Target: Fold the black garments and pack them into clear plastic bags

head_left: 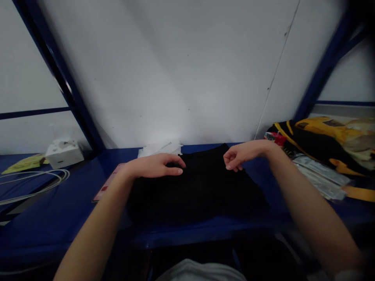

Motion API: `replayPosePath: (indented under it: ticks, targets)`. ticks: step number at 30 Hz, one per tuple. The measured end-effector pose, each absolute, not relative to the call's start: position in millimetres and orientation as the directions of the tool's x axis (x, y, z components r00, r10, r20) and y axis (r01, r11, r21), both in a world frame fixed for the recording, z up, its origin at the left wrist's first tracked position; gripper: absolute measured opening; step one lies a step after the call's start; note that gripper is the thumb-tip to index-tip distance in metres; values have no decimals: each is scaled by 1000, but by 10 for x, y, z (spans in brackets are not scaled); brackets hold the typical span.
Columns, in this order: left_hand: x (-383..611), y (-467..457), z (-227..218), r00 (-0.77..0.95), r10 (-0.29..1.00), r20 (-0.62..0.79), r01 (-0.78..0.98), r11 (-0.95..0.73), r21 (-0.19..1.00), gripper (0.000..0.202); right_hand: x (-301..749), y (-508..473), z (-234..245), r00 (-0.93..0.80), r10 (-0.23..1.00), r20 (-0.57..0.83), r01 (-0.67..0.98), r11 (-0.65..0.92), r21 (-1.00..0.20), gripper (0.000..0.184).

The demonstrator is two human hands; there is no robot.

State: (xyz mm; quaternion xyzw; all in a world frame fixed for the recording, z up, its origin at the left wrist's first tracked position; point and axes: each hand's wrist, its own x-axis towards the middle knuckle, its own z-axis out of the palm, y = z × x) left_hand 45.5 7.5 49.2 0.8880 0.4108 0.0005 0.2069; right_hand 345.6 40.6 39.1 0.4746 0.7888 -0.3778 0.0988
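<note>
A black piece of cloth point(199, 191), perhaps a garment, lies spread on the blue table in front of me. Over its upper left part is my left hand point(161, 165), palm down, fingers stretched out and thumb apart, with nothing held. My right hand point(236, 157) is at the upper right part of the cloth. Its fingers are curled in towards the thumb. Whether a bit of the dark cloth is caught between them cannot be made out. The cloth is too dark to show its folds.
White sheets point(160, 148) lie behind the cloth, and a pink flat item point(109, 183) sits left of it. Further left are a white box point(64, 153) and a coiled white cable point(60, 181). Plastic packets point(319, 175) and a black-and-yellow bag point(316, 140) lie right.
</note>
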Motion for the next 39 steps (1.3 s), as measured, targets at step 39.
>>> replayPosePath:
  ticks: [39]
  targets:
    - [65, -269, -9, 223, 951, 213, 973, -230, 9, 33, 3912, -285, -393, -124, 987, 106, 687, 162, -708, 35]
